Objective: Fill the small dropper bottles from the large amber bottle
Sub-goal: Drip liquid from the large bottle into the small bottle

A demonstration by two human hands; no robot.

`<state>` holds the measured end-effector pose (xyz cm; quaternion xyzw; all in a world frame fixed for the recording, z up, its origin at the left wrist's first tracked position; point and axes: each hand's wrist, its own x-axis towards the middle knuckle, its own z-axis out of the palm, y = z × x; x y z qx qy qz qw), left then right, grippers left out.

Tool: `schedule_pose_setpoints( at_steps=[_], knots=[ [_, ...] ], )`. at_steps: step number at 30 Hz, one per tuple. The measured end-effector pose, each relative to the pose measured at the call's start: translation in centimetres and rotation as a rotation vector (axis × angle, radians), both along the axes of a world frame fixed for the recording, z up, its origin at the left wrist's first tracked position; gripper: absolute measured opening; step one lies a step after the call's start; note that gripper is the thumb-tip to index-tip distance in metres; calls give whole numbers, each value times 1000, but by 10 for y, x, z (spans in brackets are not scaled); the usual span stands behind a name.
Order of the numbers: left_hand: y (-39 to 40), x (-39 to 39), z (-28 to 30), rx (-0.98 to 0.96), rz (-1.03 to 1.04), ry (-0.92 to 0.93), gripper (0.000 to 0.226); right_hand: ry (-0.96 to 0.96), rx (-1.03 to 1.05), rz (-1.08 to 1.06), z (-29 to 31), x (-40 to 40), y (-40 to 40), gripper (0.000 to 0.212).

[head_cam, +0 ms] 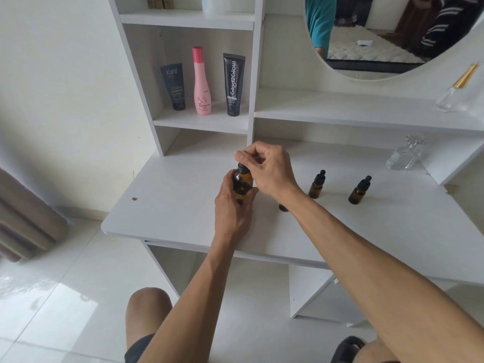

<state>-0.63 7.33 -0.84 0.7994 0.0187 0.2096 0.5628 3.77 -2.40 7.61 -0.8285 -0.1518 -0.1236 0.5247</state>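
Right hand fingertips pinch the dropper cap of the amber bottle, likely to unscrew it. Left hand wraps the bottle's body, steadying it upright on the desk. Two small dropper bottles stand capped to the right, a third hidden behind the right wrist

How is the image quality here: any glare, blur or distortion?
Head view: soft daylight, glare on the floor tiles; wide-angle bending of the shelf unit; the glass bottles at the right edge look smeared; hands and large amber bottle are reasonably sharp.
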Motion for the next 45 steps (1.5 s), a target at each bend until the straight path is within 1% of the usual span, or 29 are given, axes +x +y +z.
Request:
schedule_pose_setpoints(
  at_steps=[7,14,21,25,30,36,41,45],
  knots=[
    [0,1,-2,6,5,-18,47,14,144,29,13,1,1,13],
    [-1,2,-1,4,20,-14,44,-2,226,39,34,3,-1,19],
    [-1,3,-3,3,26,-11,45,0,349,40,56,-2,-5,19],
    [0,3,-3,1,27,-6,47,-23,396,21,67,-4,-10,18],
    [-1,3,-3,6,37,3,48,-27,461,-12,76,-8,-25,23],
    [-1,3,-4,3,38,11,49,-13,467,-81,70,-13,-58,23],
    [-2,3,-4,17,44,9,48,19,482,-172,52,-19,-85,17],
    [-2,2,-3,25,48,10,48,30,471,-220,39,-22,-96,18]
  ],
)
